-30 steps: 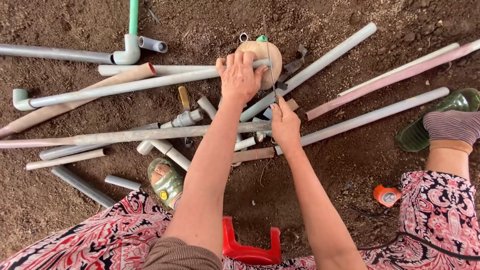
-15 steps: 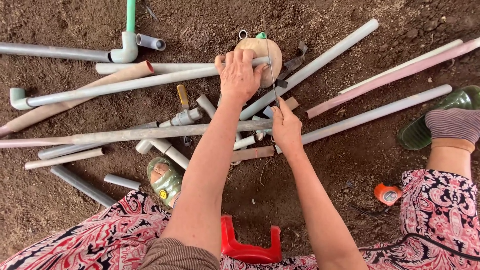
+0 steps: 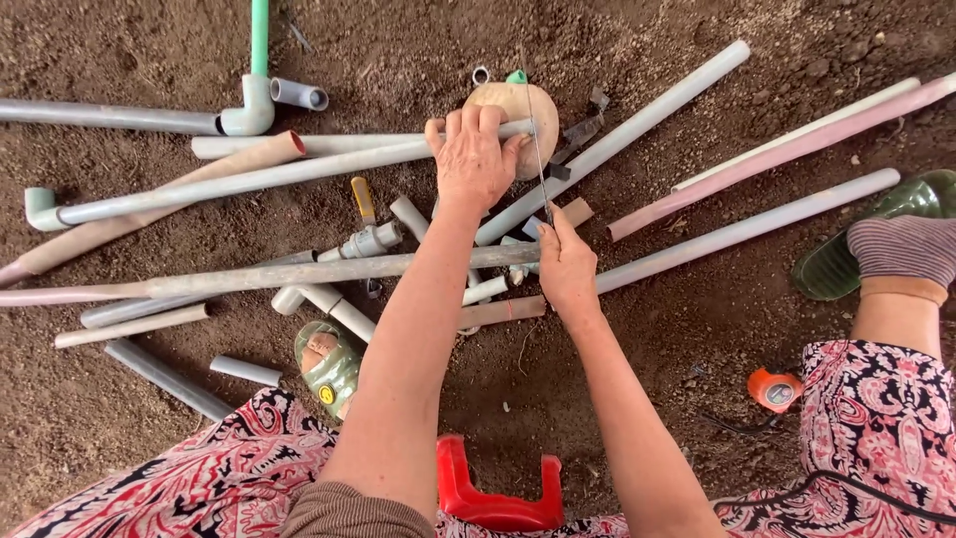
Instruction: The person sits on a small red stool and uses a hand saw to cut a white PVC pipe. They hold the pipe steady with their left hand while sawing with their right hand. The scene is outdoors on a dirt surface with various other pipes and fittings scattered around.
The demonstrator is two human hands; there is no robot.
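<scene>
The left hand pressed down on a grey pipe lying on the dirt ground. The right hand was closed around a thin saw blade, cutting it. The next push needed a steady hold. Other pipes crowded close, beside an orange tape measure.

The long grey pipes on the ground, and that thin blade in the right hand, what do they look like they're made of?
The pipes look like matte grey plastic: dull, uniform, smooth, with moulded elbow fittings. The blade in the right hand looks like thin dark metal, narrow and straight, though too fine to be sure.
</scene>
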